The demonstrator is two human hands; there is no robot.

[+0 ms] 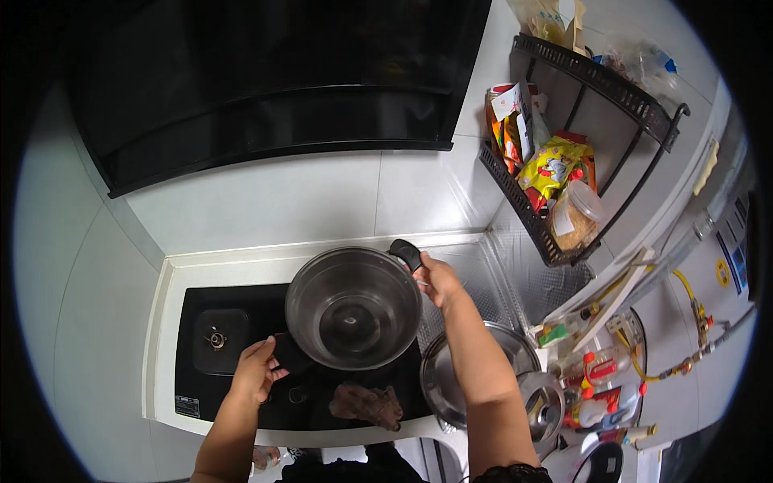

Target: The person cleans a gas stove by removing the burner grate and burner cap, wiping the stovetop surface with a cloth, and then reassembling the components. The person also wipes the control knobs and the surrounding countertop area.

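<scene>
**At the stove: pot held by both handles**

Nearest the front edge of the black cooktop (pixel 241 382), a brown cloth (pixel 368 404) is seen lying. Just beyond, the steel pot (pixel 353 308) is gripped over the cooktop: the left hand (pixel 256 372) is closed on the near-left handle, the right hand (pixel 437 279) on the far-right one. Farther right, a wire rack (pixel 564 193) of packets is mounted on the wall.

Pretty clearly a small home kitchen. There's a black glass gas hob (pixel 241 354) sunk into a white worktop (pixel 233 262), with a dark range hood (pixel 266 88) right above and white tiled walls (pixel 266 201) behind. A steel pot (pixel 353 307) sits over the hob, a black wire rack (pixel 564 153) holds snack packets and jars, and sauce bottles (pixel 596 386) crowd the right side.
</scene>
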